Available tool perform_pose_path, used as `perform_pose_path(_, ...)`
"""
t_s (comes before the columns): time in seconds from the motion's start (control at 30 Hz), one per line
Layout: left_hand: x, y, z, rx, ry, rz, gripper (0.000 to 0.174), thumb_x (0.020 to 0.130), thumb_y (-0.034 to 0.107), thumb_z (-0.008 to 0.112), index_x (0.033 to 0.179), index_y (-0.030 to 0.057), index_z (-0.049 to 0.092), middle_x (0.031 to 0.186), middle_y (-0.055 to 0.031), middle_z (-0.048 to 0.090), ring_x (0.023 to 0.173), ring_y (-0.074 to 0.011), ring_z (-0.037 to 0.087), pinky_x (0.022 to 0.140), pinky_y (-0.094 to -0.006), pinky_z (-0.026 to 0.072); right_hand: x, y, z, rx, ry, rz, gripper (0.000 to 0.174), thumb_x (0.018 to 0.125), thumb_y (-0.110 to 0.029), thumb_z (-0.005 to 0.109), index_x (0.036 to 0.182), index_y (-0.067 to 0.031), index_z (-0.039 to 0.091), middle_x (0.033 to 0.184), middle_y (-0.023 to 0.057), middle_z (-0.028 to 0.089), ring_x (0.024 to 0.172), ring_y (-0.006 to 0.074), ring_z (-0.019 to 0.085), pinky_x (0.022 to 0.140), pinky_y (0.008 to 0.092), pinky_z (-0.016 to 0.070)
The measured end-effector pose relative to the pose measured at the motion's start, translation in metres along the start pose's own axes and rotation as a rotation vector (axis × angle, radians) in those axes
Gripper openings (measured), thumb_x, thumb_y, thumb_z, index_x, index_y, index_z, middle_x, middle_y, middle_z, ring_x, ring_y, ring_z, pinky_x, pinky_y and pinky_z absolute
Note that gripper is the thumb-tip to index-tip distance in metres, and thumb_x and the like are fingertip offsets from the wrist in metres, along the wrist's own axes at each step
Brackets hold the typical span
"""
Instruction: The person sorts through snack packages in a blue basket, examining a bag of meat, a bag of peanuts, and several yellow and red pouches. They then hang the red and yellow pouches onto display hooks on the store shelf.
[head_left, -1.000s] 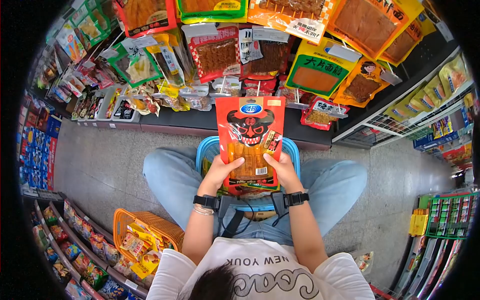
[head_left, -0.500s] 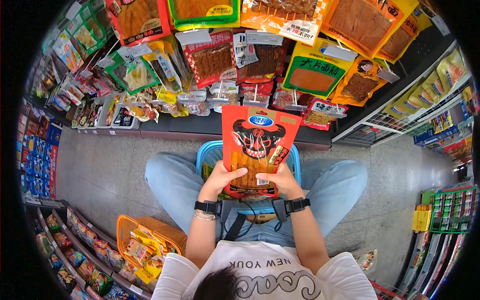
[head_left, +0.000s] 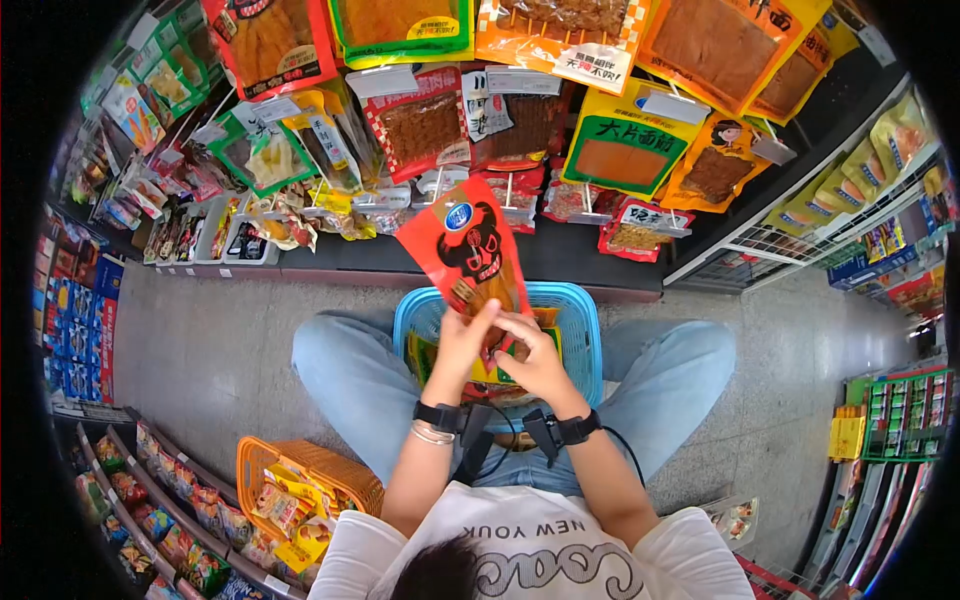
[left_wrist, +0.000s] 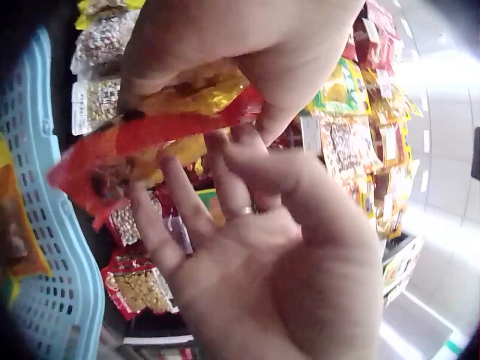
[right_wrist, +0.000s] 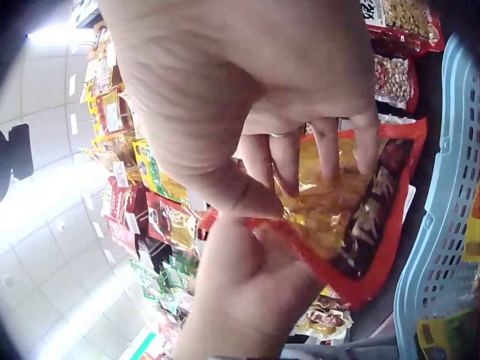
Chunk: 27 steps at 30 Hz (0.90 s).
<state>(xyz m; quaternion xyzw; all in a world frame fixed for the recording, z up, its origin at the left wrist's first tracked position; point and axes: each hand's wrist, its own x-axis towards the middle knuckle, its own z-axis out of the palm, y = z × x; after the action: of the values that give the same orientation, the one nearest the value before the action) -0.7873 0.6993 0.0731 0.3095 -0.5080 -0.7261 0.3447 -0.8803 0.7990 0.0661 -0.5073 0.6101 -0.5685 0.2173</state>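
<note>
In the head view, a red snack bag [head_left: 475, 245] with a black horned face and a clear window stands tilted left over the blue basket [head_left: 588, 320]. My left hand [head_left: 463, 345] grips its lower part, thumb across the front; the left wrist view has this left hand [left_wrist: 247, 37] large at the top. Close beside it is my right hand [head_left: 538, 362]. Its straightened fingers [right_wrist: 326, 150] lie against the orange contents behind the window in the right wrist view. The palm of that right hand [left_wrist: 270, 262] faces up in the left wrist view, with fingertips at the bag's edge.
Hanging snack packs, among them a green-and-yellow pack [head_left: 632, 150], line the rack ahead. An orange basket [head_left: 345, 465] with yellow packets stands at the left. More snack bags lie inside the blue basket between my knees. Curved shelves [head_left: 190, 490] fill the lower left.
The red bag, earlier upright and facing me with both hands gripping its lower sides, has swung left and turned partly edge-on. My right hand has moved inward beside the left.
</note>
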Motion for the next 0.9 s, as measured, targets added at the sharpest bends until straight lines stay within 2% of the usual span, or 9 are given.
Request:
perform_pose_path(0.1,-0.001,-0.003,-0.022,-0.130,0.077,-0.055,0.024,0.090,0.012,0.058,0.113,0.0024,0.057,0.106,-0.0027,0.061,0.093,-0.0098,0.056,0.082,-0.0260,0.0450,0.003,0.010,-0.020,0.194,0.121,0.267,0.032,0.078,-0.002,0.067,0.109,-0.0006,0.060,0.120,0.0076,0.056,0.109,0.0160,0.052,0.089,0.0306,0.0436)
perform_pose_path(0.2,-0.006,-0.003,-0.033,-0.027,0.017,-0.081,0.027,0.091,0.012,0.057,0.116,0.0022,0.055,0.114,-0.0041,0.059,0.101,-0.0130,0.056,0.089,-0.0285,0.0436,0.011,-0.007,-0.032,-0.027,0.330,0.308,0.042,0.075,-0.004,0.072,0.114,-0.0018,0.055,0.111,0.0079,0.060,0.103,0.0157,0.056,0.087,0.0301,0.0451)
perform_pose_path(0.3,-0.009,-0.005,-0.035,-0.101,0.018,-0.095,0.025,0.091,0.011,0.057,0.114,0.0019,0.057,0.108,-0.0016,0.061,0.097,-0.0095,0.054,0.088,-0.0265,0.0423,0.010,0.012,-0.030,0.526,0.241,0.208,0.048,0.075,-0.004,0.073,0.117,-0.0011,0.052,0.106,0.0070,0.062,0.099,0.0145,0.058,0.087,0.0297,0.0466)
perform_pose_path(0.4,-0.011,0.000,-0.033,-0.112,-0.031,-0.066,0.025,0.091,0.012,0.057,0.113,0.0018,0.058,0.109,-0.0015,0.061,0.098,-0.0094,0.055,0.088,-0.0265,0.0426,-0.005,0.021,-0.030,0.625,0.058,0.424,0.043,0.074,-0.004,0.074,0.112,0.0027,0.055,0.106,0.0076,0.063,0.094,0.0143,0.059,0.082,0.0301,0.0487)
perform_pose_path(0.5,-0.011,0.003,-0.034,-0.125,-0.066,-0.080,0.026,0.091,0.013,0.058,0.114,0.0016,0.057,0.110,-0.0015,0.061,0.099,-0.0094,0.055,0.088,-0.0265,0.0430,-0.005,0.010,-0.037,0.527,-0.025,0.511,0.040,0.076,-0.001,0.071,0.112,-0.0002,0.056,0.106,0.0048,0.063,0.095,0.0135,0.059,0.084,0.0293,0.0486)
perform_pose_path(0.53,-0.011,0.003,-0.036,-0.102,-0.103,-0.088,0.030,0.092,0.013,0.055,0.119,0.0020,0.054,0.117,-0.0036,0.058,0.105,-0.0125,0.054,0.092,-0.0288,0.0414,-0.003,0.008,-0.037,0.543,-0.024,0.491,0.040,0.076,-0.001,0.071,0.112,-0.0002,0.056,0.106,0.0048,0.062,0.095,0.0135,0.059,0.084,0.0294,0.0487)
perform_pose_path(0.6,-0.011,0.008,-0.034,-0.142,-0.089,-0.079,0.027,0.091,0.013,0.058,0.115,0.0015,0.057,0.112,-0.0022,0.060,0.099,-0.0099,0.055,0.089,-0.0269,0.0433,0.000,0.006,-0.038,0.574,-0.020,0.459,0.040,0.075,-0.001,0.072,0.113,-0.0002,0.056,0.106,0.0048,0.062,0.095,0.0135,0.059,0.083,0.0296,0.0490)
perform_pose_path(0.83,-0.009,0.025,-0.030,-0.134,-0.090,-0.083,0.030,0.090,0.014,0.059,0.117,0.0008,0.056,0.113,-0.0032,0.060,0.101,-0.0098,0.055,0.089,-0.0267,0.0433,0.011,-0.014,-0.029,0.528,0.032,0.409,0.044,0.074,0.000,0.073,0.114,0.0003,0.055,0.108,0.0044,0.062,0.096,0.0136,0.059,0.082,0.0291,0.0485)
perform_pose_path(0.9,-0.004,0.041,-0.031,-0.102,-0.074,0.009,0.031,0.090,0.013,0.060,0.118,0.0009,0.055,0.113,-0.0035,0.060,0.101,-0.0098,0.055,0.089,-0.0263,0.0431,0.020,-0.022,-0.028,0.484,0.044,0.379,0.042,0.074,-0.001,0.073,0.112,0.0004,0.057,0.106,0.0046,0.063,0.093,0.0127,0.059,0.080,0.0289,0.0491)
